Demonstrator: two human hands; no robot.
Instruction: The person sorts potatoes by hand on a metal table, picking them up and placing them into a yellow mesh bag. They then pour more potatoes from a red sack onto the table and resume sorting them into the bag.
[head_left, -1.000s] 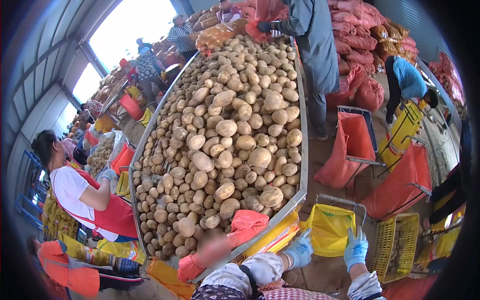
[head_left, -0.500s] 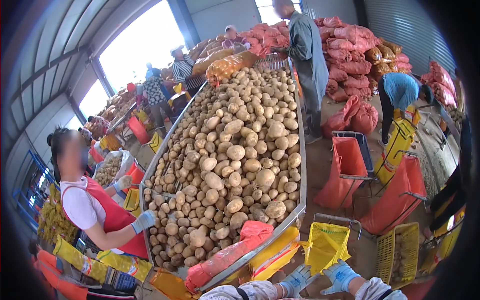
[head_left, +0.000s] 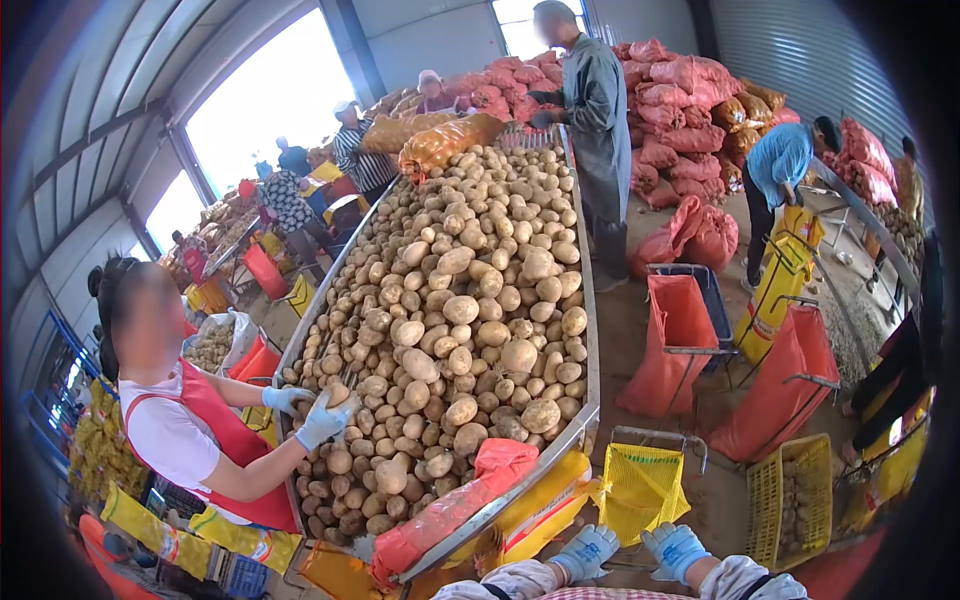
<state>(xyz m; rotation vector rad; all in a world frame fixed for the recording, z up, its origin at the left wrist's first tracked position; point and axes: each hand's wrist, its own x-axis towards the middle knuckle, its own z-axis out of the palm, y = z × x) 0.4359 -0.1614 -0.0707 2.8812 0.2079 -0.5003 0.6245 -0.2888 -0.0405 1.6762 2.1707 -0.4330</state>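
Both hands wear light blue gloves at the bottom edge of the view. My left hand (head_left: 587,552) has its fingers apart and holds nothing. Beside it, my right hand (head_left: 674,550) is also empty, fingers spread. Just beyond the two hands a yellow mesh bag (head_left: 643,490) hangs open on a metal frame (head_left: 660,436). To the left, potatoes (head_left: 460,310) fill a long metal-edged table (head_left: 590,395). A rolled red bag (head_left: 455,510) lies over its near edge, and a yellow bag (head_left: 540,505) hangs at its side.
A co-worker in a red apron (head_left: 235,420) handles potatoes at the left. Another person (head_left: 600,110) stands at the table's far right. Red bags on frames (head_left: 670,345) and a yellow crate (head_left: 790,505) stand at the right. Sacks (head_left: 690,110) are piled behind.
The view has shifted slightly. My hands appear a little higher, still empty. The co-worker at the left has reached over the table and taken hold of potatoes; the bending person at the right has risen somewhat.
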